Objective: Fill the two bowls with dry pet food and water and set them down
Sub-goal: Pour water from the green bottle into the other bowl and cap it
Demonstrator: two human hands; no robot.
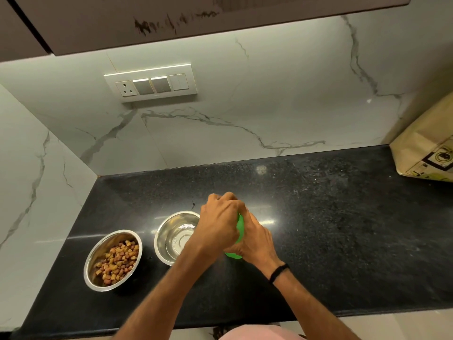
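Note:
Two steel bowls stand on the black counter (343, 229). The left bowl (93, 256) holds brown dry pet food (117, 261). The right bowl (164, 234) looks to hold clear water. Just right of it stands a green bottle (240, 227), mostly hidden by my hands. My right hand (257, 241) wraps around the bottle's body. My left hand (220, 217) is closed over its top; the cap is hidden.
A brown paper sack (426, 148) stands at the counter's far right against the marble wall. A switch panel (152, 82) sits on the back wall, under an overhead cabinet (171, 18). A marble side wall closes off the left.

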